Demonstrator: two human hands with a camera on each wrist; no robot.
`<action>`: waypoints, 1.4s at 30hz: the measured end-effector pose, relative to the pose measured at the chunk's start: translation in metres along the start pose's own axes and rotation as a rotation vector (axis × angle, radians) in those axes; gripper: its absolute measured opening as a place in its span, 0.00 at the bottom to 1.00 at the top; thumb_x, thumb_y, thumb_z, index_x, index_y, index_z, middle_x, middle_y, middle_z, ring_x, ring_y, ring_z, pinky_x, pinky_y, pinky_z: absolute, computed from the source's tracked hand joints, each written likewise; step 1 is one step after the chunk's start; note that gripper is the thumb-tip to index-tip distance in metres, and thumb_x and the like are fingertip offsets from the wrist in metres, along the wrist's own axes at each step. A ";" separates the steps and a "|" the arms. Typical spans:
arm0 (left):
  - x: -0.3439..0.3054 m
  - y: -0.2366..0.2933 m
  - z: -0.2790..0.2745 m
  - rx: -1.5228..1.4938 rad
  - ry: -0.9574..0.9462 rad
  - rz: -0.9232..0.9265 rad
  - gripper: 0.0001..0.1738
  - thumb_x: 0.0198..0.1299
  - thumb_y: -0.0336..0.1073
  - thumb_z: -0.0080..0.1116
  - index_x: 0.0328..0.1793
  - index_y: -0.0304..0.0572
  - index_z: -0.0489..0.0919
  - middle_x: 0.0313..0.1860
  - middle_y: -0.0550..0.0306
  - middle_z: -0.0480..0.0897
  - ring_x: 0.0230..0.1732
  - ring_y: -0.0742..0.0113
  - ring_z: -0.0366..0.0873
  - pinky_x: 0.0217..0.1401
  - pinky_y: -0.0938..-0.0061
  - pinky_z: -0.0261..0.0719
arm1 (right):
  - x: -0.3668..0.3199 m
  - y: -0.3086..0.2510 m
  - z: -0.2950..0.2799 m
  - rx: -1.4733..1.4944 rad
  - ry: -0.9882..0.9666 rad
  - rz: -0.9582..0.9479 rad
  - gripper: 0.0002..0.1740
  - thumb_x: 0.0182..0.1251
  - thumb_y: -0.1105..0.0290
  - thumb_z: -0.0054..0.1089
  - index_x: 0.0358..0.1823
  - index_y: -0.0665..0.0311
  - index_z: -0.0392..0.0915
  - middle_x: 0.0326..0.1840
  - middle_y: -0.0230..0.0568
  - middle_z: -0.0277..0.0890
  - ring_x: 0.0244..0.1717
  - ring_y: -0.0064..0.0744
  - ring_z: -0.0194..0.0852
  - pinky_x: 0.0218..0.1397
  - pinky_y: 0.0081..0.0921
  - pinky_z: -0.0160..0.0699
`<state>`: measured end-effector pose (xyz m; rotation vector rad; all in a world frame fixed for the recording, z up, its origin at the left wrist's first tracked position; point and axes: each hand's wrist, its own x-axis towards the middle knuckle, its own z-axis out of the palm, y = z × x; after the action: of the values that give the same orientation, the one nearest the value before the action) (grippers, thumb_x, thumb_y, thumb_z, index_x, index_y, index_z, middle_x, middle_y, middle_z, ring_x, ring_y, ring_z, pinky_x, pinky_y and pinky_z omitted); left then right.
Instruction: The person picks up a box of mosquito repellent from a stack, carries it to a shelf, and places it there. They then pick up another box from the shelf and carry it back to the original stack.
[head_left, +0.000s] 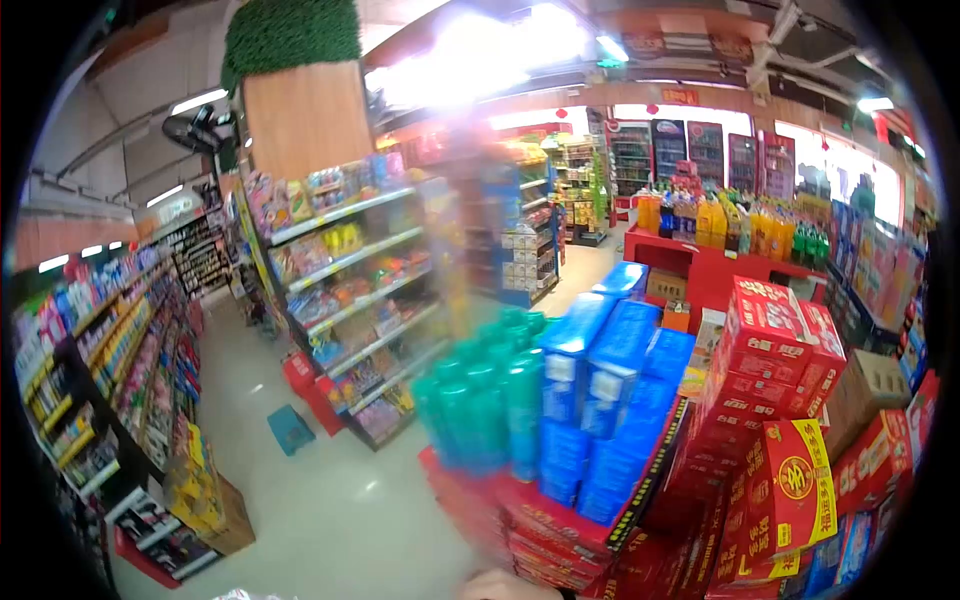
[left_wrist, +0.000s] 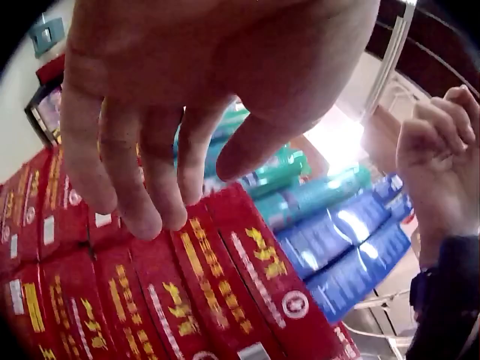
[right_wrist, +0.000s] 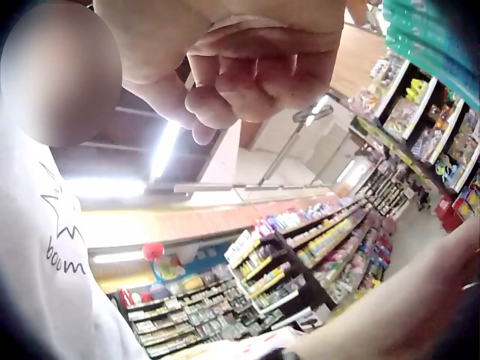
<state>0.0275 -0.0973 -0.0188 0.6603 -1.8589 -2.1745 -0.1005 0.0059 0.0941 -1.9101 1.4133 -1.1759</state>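
My left hand (left_wrist: 210, 97) hangs palm down over a stack of red boxes (left_wrist: 217, 277) with yellow lettering, its fingers loosely bent and nothing held. Beyond its fingertips lie green bottles (left_wrist: 322, 195) and blue packs (left_wrist: 352, 240). Off to the right of that view, my right hand (left_wrist: 442, 150) is raised, fingers loosely curled. The right wrist view shows the same right hand (right_wrist: 255, 67) with nothing in its fingers. At the bottom edge of the head view, only a sliver of a hand (head_left: 510, 586) shows, below the red boxes (head_left: 550, 540).
Green bottles (head_left: 470, 400), blurred, and blue packs (head_left: 590, 400) stand on the red boxes. A snack shelf (head_left: 350, 280) is behind, with an aisle floor (head_left: 320, 500) at left. Red cartons (head_left: 770, 350) pile up at right. A blue stool-like object (head_left: 290, 428) sits on the floor.
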 end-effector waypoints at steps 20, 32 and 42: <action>0.084 0.020 -0.230 0.025 0.053 0.217 0.18 0.63 0.33 0.59 0.57 0.34 0.76 0.46 0.55 0.82 0.49 0.68 0.78 0.48 0.72 0.77 | 0.299 0.150 0.089 0.092 0.319 0.143 0.07 0.61 0.69 0.62 0.33 0.67 0.82 0.21 0.43 0.77 0.21 0.28 0.74 0.26 0.25 0.72; 0.246 0.112 -0.426 -0.434 0.092 0.036 0.20 0.59 0.25 0.62 0.58 0.29 0.76 0.46 0.54 0.82 0.46 0.69 0.79 0.49 0.73 0.79 | 0.542 0.294 0.059 0.842 0.627 0.272 0.11 0.70 0.69 0.54 0.28 0.61 0.74 0.15 0.30 0.66 0.16 0.21 0.60 0.21 0.22 0.59; 0.306 0.147 -0.617 -0.483 0.381 0.087 0.15 0.58 0.24 0.62 0.52 0.29 0.79 0.44 0.52 0.84 0.43 0.67 0.81 0.48 0.73 0.78 | 0.750 0.388 0.132 0.705 0.559 0.405 0.13 0.72 0.65 0.54 0.28 0.62 0.73 0.19 0.26 0.65 0.21 0.17 0.59 0.25 0.20 0.58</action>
<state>0.0226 -0.8015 -0.0029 0.7955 -1.1008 -2.1353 -0.1161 -0.8414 -0.0155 -0.8051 1.2952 -1.7609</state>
